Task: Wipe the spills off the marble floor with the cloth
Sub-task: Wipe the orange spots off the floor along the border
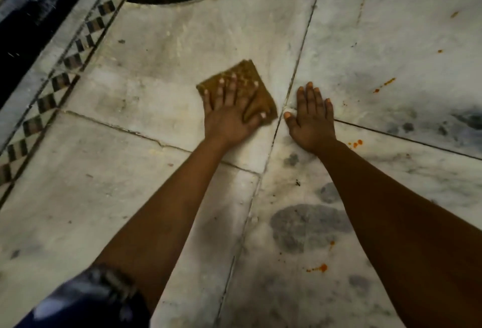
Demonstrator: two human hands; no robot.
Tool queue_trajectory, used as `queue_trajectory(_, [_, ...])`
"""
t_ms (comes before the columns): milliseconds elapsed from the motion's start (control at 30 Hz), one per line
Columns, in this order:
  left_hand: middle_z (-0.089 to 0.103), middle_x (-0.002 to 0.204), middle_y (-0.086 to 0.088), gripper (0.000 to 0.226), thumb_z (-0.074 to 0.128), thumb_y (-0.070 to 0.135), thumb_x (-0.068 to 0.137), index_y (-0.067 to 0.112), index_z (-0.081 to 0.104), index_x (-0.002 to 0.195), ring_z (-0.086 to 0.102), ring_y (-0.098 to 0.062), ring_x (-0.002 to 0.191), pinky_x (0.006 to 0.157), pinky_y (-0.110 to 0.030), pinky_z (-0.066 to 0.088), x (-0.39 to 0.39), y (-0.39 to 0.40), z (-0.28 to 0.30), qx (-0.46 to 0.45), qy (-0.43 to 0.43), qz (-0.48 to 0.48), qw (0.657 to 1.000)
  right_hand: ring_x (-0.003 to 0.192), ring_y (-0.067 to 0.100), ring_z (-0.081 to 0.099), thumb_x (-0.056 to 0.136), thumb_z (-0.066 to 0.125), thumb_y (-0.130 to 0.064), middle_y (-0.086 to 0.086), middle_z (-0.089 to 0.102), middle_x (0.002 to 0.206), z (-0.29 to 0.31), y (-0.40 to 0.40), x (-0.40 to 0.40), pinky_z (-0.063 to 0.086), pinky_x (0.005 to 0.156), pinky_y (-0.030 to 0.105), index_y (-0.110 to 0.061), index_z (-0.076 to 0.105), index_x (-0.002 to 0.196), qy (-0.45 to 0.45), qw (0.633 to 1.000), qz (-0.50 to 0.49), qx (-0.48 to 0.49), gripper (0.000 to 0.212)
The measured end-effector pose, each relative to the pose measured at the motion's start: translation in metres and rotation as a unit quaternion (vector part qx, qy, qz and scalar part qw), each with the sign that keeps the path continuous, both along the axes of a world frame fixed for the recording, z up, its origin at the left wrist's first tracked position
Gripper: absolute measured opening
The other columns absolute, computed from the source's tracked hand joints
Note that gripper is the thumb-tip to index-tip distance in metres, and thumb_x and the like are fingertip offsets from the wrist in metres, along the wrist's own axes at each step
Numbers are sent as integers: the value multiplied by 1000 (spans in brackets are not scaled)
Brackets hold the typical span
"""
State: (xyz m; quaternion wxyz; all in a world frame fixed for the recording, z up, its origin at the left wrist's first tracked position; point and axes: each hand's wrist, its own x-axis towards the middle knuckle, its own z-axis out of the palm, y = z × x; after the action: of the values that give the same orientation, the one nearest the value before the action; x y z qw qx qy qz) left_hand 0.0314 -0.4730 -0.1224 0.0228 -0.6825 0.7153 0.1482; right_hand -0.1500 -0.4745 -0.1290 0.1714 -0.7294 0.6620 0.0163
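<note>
One folded brown cloth (238, 85) lies flat on the marble floor (146, 72), set like a diamond with one corner pointing away from the person; no long axis can be told. The left hand (230, 111) lies spread flat on top of it, fingers splayed, pressing rather than gripping. Just right of the cloth, across a dark floor joint, the right hand (311, 116) rests flat and open on the bare marble, holding nothing. Orange spills are scattered right of the cloth, at least five patches, one (319, 268) nearest the person and another (385, 84) farther right.
</note>
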Motion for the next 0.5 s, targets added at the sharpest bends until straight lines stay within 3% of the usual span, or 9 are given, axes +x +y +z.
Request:
queue_trajectory(100, [-7,158,2,73,13,76,76,48,-5,141,-8,-23,145,112,-43,-13,29,60,-4,-36,-3,-63,997,145,20,-12,100,26,-39,8,-12,158,0,-1,0,-11,114,36,-11,-4,149,-5,1000,1,6,64])
queue_trajectory(167, [-4,158,4,76,12,80,73,48,-5,140,-4,-24,146,112,-42,-10,65,76,-4,-35,-9,-56,998,145,21,-12,100,23,-41,9,-12,158,-1,0,0,-11,114,36,-11,-4,149,-6,1000,4,2,64])
queue_trajectory(333, [-3,159,2,79,22,77,73,49,-2,142,-7,-24,145,112,-53,-9,123,25,-1,-2,-12,109,994,145,21,-10,92,11,-48,10,-11,158,-4,1,0,-11,114,36,-11,-3,149,10,1000,3,-13,70])
queue_trajectory(500, [-13,158,-6,74,26,70,87,37,0,148,-15,-30,144,111,-59,-12,112,-61,6,37,5,196,980,145,20,-12,100,22,-40,10,-13,157,-5,1,0,-11,114,37,-11,-5,149,12,1000,0,-23,63])
